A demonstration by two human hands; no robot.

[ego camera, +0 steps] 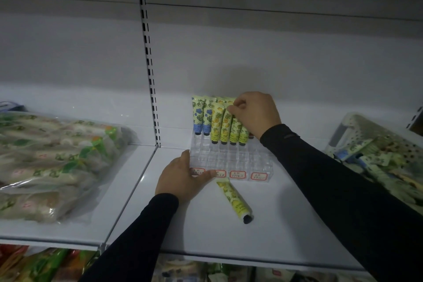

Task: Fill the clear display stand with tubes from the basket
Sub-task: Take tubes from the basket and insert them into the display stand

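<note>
The left hand [183, 177] lies flat on the shelf [286, 224] with its fingers relaxed and nearly straight, fingertips and thumb touching the front left corner of the clear stand [231, 158], over the leftmost red-bordered label. It holds nothing.

The right hand [254, 113] is curled, thumb and fingers pinching the top of a yellow tube [226, 126] that stands in the back part of the stand. Beside it stand other tubes, caps down: two blue ones [202, 119] at the left, more yellow and green ones in the middle. The front rows of the stand hold nothing.

One loose yellow tube [233, 199] lies on the shelf just in front of the stand, black cap pointing toward the camera, near the left hand but apart from it.

The basket [352, 128] sits at the right on the same shelf, behind the right sleeve, with more tubes heaped in it. At the left a clear bag [52, 162] of packaged goods lies on the neighbouring shelf.
</note>
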